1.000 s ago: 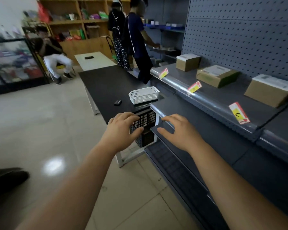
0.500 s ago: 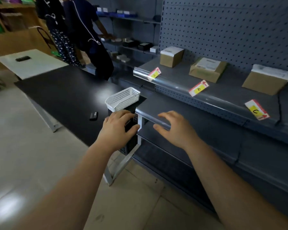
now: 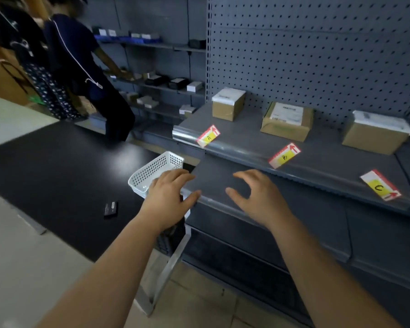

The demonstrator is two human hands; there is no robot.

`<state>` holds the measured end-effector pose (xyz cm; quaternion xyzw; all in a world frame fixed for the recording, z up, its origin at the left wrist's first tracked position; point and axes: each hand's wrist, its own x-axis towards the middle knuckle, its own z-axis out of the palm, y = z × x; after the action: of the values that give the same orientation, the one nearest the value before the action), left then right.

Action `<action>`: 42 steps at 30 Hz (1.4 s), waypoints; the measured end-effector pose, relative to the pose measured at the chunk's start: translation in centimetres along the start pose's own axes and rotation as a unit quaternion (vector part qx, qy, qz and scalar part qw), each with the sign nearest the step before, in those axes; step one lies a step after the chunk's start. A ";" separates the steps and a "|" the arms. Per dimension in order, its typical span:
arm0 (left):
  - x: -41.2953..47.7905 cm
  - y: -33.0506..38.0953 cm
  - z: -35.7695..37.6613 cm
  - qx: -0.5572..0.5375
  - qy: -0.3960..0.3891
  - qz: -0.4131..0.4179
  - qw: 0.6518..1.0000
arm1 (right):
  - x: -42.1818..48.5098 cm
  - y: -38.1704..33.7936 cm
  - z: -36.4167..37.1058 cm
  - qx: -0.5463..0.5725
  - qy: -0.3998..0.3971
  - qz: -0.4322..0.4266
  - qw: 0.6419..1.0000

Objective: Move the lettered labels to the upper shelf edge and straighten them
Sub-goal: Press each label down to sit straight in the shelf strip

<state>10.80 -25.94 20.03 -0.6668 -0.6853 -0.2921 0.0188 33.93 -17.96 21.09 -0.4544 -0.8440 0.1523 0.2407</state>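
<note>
Three red-and-white labels with yellow lettered patches lie crooked along the front edge of the upper shelf [image 3: 246, 150]: label A [image 3: 208, 136] at the left, label B [image 3: 284, 155] in the middle, label C [image 3: 380, 185] at the right. My left hand [image 3: 168, 197] hovers with relaxed fingers over the left end of the lower shelf [image 3: 213, 183]. My right hand [image 3: 258, 197] hovers beside it over the same shelf, fingers loosely spread. Neither hand holds anything, and both are well below and left of the labels.
Three cardboard boxes [image 3: 227, 104] [image 3: 287, 120] [image 3: 374, 131] stand on the upper shelf against a pegboard. A white mesh basket [image 3: 152, 171] and a small black device [image 3: 111, 208] sit on the black table [image 3: 57, 166] at left. Two people [image 3: 85, 67] stand at the far shelves.
The view has swung right and closer to the shelves. Both hands rose from in front of the black basket under the table to above the lower shelf's left end.
</note>
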 end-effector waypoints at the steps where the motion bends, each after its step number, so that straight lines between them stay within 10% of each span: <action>1: 1.4 -0.4 -0.3 0.001 0.001 0.004 1.000 | 1.4 0.0 -0.2 0.006 0.007 0.000 1.000; 42: 20.8 -13.9 3.3 -0.098 -0.035 0.128 0.986 | 19.8 -3.7 5.2 -0.141 0.037 0.089 0.985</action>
<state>-3.17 -4.97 20.74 -0.7572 -0.5628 -0.3298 -0.0337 19.27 -3.50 23.81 -0.5623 -0.8039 0.0361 0.1904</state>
